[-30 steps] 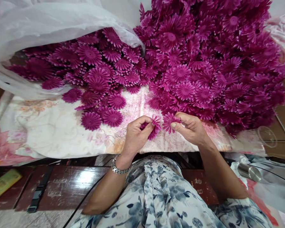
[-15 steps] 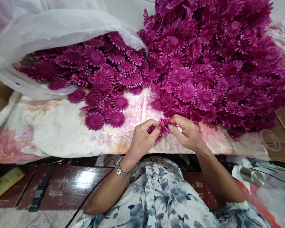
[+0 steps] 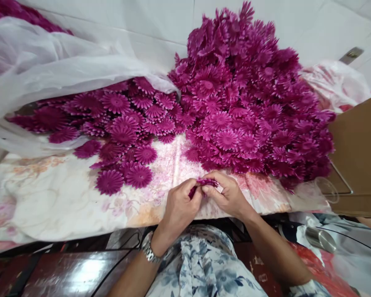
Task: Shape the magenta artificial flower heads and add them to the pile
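Purple petal pieces (image 3: 207,182) are pinched between my two hands, just above the front edge of the floral cloth (image 3: 64,202). My left hand (image 3: 183,202), with a metal watch at the wrist, grips them from the left. From the right, the thumb and fingers of my right hand (image 3: 227,193) close on the same pieces, and the fingertips of both hands nearly touch. Beyond them rises a large heap of purple flowers (image 3: 247,111). Flatter flower pieces (image 3: 123,134) spill from a white plastic bag (image 3: 64,74) at the left.
A cardboard box (image 3: 358,152) stands at the right, beside a clear plastic cup (image 3: 327,189). Below it lie a metal cylinder (image 3: 320,239) and red plastic. A dark red bench (image 3: 80,268) and a black cable are at the lower left.
The view has tilted up, showing more wall and box. My hands have come closer together, and the petal pieces between them are now turned more edge-on.
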`<act>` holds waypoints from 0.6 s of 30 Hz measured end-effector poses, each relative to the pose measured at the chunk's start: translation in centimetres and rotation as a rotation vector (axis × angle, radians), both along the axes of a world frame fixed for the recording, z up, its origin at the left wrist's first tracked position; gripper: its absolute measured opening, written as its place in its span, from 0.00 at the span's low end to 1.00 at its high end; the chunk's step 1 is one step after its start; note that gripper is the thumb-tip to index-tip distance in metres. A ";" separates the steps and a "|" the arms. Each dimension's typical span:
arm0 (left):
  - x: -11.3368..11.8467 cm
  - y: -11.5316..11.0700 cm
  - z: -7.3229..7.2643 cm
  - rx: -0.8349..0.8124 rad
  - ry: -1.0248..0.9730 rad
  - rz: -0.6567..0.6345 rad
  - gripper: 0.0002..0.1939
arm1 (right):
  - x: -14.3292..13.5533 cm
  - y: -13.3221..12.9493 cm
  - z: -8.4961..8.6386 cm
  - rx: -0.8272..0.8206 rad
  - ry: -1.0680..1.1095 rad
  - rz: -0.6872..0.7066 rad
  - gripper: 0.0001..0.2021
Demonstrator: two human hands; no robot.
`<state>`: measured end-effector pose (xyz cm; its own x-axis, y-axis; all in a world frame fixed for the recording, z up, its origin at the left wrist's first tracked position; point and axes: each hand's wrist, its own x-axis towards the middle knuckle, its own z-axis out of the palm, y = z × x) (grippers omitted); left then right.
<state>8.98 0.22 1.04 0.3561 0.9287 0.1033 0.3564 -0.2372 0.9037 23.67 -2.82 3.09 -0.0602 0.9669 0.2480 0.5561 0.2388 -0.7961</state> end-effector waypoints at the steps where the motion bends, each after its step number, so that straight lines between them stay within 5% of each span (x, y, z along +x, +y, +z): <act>1: 0.0 0.0 0.0 -0.030 -0.059 -0.003 0.06 | 0.1 0.2 0.1 0.031 -0.016 -0.031 0.06; 4: -0.3 0.4 0.0 -0.176 -0.242 0.052 0.05 | 1.5 1.7 1.8 0.096 -0.063 -0.078 0.06; 7: -0.4 0.8 0.0 -0.337 -0.419 0.165 0.06 | 4.8 4.4 5.2 0.205 -0.115 -0.123 0.08; 11: -0.3 1.1 0.6 -0.646 -0.748 0.246 0.15 | 9.7 7.6 8.6 0.534 -0.497 -0.518 0.11; 15: -0.3 1.5 0.9 -0.741 -0.895 0.290 0.26 | 9.8 7.2 7.4 0.582 -0.689 -0.498 0.09; 18: 0.0 1.7 0.7 -0.761 -0.902 0.288 0.21 | 6.6 4.8 4.9 0.577 -0.609 -0.350 0.07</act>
<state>8.94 1.95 1.71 0.2078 0.8933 -0.3985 -0.5201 0.4459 0.7284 30.28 1.98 8.00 -0.0655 0.6900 0.7208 0.9572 0.2476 -0.1501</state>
